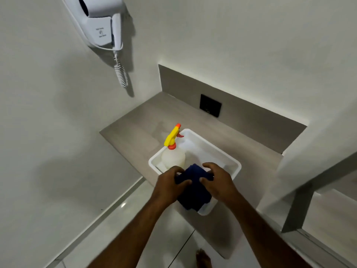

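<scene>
A dark blue cloth [194, 192] hangs bunched over the near rim of a white plastic tub [229, 157] standing on a grey counter. My left hand [170, 185] grips the cloth's left side with curled fingers. My right hand [217, 180] grips its right side, thumb pressed into the fabric. Inside the tub, at its left, stands a translucent spray bottle [173, 156] with a yellow and orange trigger head, just beyond my left hand.
The grey counter [139, 128] meets a low grey backsplash with a black wall socket [210, 105]. A white wall-mounted hair dryer [98, 22] with a coiled cord hangs upper left. A white wall block and grey frame [301, 192] stand at right. Glossy floor tiles and a bare foot [202, 259] lie below.
</scene>
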Demonstrator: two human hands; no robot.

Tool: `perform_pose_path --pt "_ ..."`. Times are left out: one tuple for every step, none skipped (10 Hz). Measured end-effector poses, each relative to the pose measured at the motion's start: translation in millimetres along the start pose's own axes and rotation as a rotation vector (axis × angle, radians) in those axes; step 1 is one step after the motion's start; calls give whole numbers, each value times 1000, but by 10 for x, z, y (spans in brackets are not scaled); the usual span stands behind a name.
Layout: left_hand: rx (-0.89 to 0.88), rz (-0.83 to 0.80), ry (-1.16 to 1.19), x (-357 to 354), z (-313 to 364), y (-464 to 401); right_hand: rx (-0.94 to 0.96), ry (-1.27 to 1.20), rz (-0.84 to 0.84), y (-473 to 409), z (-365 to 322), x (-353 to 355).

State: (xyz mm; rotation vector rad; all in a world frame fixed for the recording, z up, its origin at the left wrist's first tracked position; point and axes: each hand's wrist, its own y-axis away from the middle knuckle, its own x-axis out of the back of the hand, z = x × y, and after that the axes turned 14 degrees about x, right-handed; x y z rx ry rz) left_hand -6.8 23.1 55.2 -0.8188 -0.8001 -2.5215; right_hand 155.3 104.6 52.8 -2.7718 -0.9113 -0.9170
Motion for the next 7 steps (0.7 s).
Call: perform_pose_path --pt "33 -53 -163 -260 105 -282 -59 75 -50 -220 262 13" --pt "28 -47 -354 -416 103 -413 -47 174 -148 -356 439 -80" --pt "14 -37 -576 -528 63 -469 -28 243 -249 -430 528 -162" --pt "20 -28 -673 -600 33 -494 -25 329 -297 -465 577 -223" --pt "-1 -5 -765 -577 36 -489 -14 427 -335 -484 574 -243" --pt "-97 90 -826 -431 51 -472 -18 564 -375 -493 481 -226" --pt "-173 210 -776 -194 29 -399 14 781 -417 -493 268 -175"
